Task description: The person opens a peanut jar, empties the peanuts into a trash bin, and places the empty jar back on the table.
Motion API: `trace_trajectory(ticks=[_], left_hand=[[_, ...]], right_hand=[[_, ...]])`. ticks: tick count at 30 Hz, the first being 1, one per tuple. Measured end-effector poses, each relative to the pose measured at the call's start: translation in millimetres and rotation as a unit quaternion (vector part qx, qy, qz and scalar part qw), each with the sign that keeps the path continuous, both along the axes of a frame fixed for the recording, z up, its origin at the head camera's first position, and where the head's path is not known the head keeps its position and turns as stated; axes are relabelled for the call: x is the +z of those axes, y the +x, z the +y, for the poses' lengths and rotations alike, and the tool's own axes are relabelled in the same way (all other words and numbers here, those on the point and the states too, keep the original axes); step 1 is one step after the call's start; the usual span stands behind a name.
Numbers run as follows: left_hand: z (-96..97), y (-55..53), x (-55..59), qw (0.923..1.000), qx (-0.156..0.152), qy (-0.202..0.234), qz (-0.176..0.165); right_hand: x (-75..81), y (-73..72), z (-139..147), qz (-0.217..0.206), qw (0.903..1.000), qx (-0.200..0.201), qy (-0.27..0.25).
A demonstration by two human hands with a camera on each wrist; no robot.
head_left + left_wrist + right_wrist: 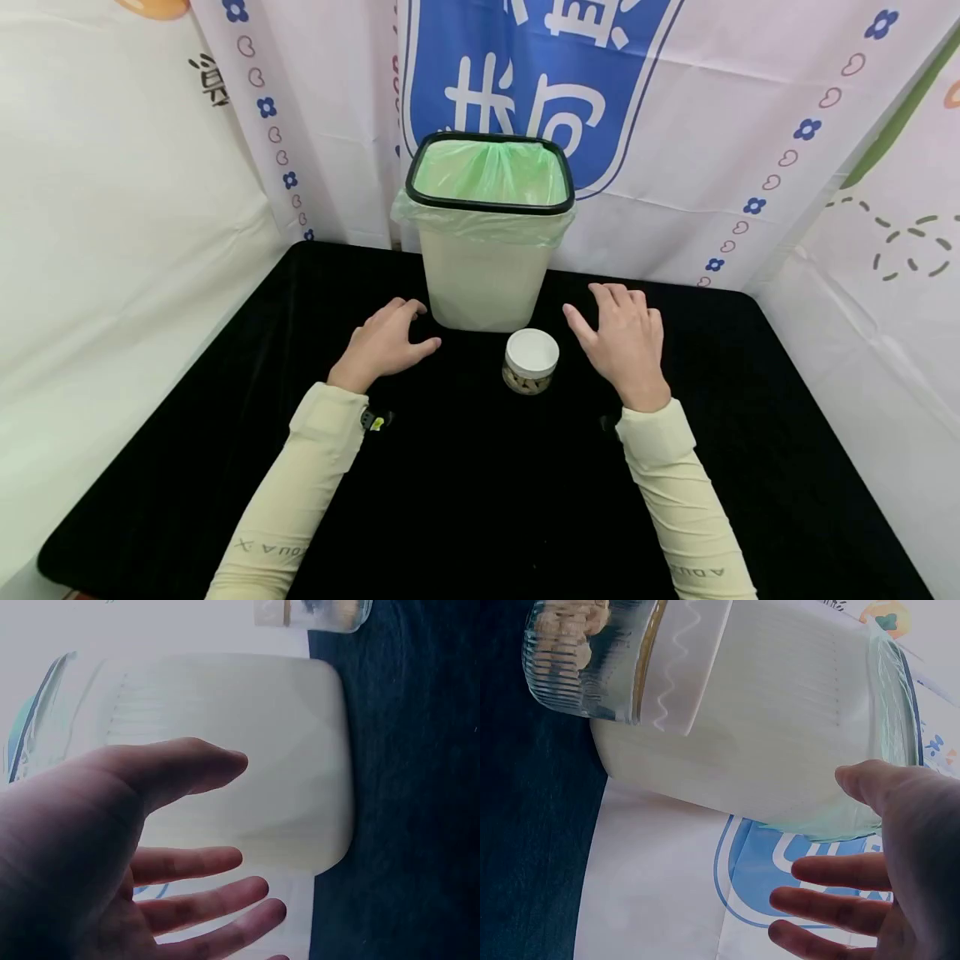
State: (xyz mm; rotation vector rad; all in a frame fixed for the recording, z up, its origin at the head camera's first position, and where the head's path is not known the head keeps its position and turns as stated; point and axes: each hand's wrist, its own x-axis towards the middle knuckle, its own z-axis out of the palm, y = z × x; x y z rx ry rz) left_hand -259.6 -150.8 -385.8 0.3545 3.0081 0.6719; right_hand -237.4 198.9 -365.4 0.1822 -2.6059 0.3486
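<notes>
A cream trash can (pixel 483 275) with a black rim and a pale green bag liner (pixel 491 171) stands upright at the back of the black table. Just in front of it sits a clear ribbed jar (pixel 577 656) with a white lid (pixel 532 352); small tan pieces show inside. My left hand (pixel 384 340) is beside the can's lower left, fingers spread and holding nothing. To the right of the jar, my right hand (pixel 624 340) hovers with its fingers apart, also holding nothing. Neither hand touches the jar.
A black cloth (pixel 480 500) covers the table. Behind the can hangs a white curtain (pixel 675 200) with a blue printed emblem (pixel 622 92). White fabric walls (pixel 112 250) rise on both sides of the table.
</notes>
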Motion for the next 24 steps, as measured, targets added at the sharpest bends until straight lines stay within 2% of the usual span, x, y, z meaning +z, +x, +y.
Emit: trace_trajectory(ticks=[5,9,13,17,24], left_hand=[[5.3,-3.4,-4.4,0.9987,-0.022,0.041,-0.019],[10.3,-5.2,-7.7,0.9957,-0.053,0.074,-0.019],[14.6,-5.5,-11.9,0.9926,-0.069,0.099,-0.014],[20.0,-5.4,-15.6,0.9898,-0.076,0.118,-0.024],[30.7,-4.8,-20.2,0.9853,-0.101,0.133,-0.033]], right_hand=[[-1.1,0.1,-4.6,0.021,0.9997,0.005,-0.007],[-1.5,0.1,-7.7,0.028,0.9995,0.013,-0.010],[-2.0,-0.2,-12.2,0.020,0.9994,0.025,-0.010],[-3.2,0.2,-16.0,0.009,0.9993,0.036,-0.009],[-6.2,1.7,-23.0,-0.011,0.9985,0.054,0.002]])
